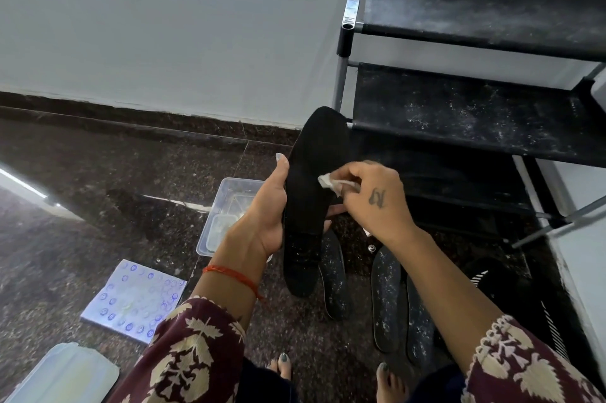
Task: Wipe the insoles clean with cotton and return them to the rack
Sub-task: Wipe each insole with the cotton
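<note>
My left hand (267, 205) grips a black insole (314, 173) by its left edge, holding it upright with the toe pointing up, in front of the rack. My right hand (370, 196) pinches a small white wad of cotton (328, 181) and presses it against the insole's middle. The insole's lower part carries white dust specks. Three more dusty insoles lie on the floor below: one (333, 274) just under the held one, two (387, 297) (419, 320) side by side to the right. The black shoe rack (475, 107) stands at the right, its fabric shelves dusted white.
A clear plastic container (223, 205) sits on the dark granite floor behind my left hand. A blue-patterned packet (134, 301) and a clear lid (62, 376) lie at lower left. A black striped shoe (492, 281) sits under the rack. My bare feet (390, 379) are at the bottom.
</note>
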### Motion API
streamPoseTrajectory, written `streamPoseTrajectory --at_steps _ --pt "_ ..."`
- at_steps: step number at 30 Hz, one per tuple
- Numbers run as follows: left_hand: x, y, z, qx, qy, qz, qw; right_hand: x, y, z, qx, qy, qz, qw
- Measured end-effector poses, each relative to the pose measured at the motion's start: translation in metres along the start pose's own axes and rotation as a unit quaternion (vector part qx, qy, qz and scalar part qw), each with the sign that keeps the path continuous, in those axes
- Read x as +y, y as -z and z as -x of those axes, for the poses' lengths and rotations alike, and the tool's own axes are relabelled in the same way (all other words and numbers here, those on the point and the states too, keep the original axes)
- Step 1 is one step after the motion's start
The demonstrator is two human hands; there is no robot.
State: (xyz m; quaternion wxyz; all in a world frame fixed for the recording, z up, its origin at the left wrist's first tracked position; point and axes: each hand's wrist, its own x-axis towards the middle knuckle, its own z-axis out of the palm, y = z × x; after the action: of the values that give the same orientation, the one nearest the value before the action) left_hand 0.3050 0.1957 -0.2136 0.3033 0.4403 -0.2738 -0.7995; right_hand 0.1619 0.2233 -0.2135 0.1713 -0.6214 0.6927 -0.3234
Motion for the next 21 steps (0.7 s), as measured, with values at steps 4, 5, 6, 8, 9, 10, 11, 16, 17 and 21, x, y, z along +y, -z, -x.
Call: streamPoseTrajectory --at_steps 4,5,6,8,9,10,11,16,17,21 --pt "0.002 0.001 -0.001 0.018 -0.014 0.007 1.000 -0.010 0.012 0.001 -0.165 -0.055 -0.076 0.982" --pt "0.002 0.001 -0.001 0.019 -0.016 0.009 1.000 -0.011 0.014 0.001 -0.179 -0.077 -0.099 0.976" --pt "0.002 0.001 -0.001 0.020 -0.016 0.011 1.000 -0.011 0.016 0.001 -0.170 -0.101 -0.128 0.972" --pt "0.002 0.001 0.000 0.024 -0.014 0.008 1.000 -0.010 0.016 -0.001 -0.098 -0.126 -0.170 0.972" --pt "0.002 0.001 0.000 0.022 -0.012 0.005 1.000 -0.009 0.015 -0.001 -0.053 -0.121 -0.163 0.978" --pt "0.002 0.001 0.000 0.018 -0.011 0.004 1.000 -0.008 0.013 -0.001 -0.018 -0.107 -0.145 0.983" --pt "0.002 0.001 0.001 0.015 -0.010 0.004 1.000 -0.007 0.011 -0.001 0.001 -0.091 -0.126 0.988" --pt "0.001 0.001 0.001 0.014 -0.012 0.021 1.000 -0.008 0.001 0.002 -0.068 -0.067 -0.094 0.991" --pt "0.002 0.001 0.000 0.012 -0.014 0.027 0.999 -0.009 0.002 0.003 -0.106 -0.064 -0.097 0.988" --pt "0.003 0.002 0.000 0.012 -0.013 0.031 0.999 -0.016 0.008 0.005 -0.180 -0.042 -0.169 0.968"
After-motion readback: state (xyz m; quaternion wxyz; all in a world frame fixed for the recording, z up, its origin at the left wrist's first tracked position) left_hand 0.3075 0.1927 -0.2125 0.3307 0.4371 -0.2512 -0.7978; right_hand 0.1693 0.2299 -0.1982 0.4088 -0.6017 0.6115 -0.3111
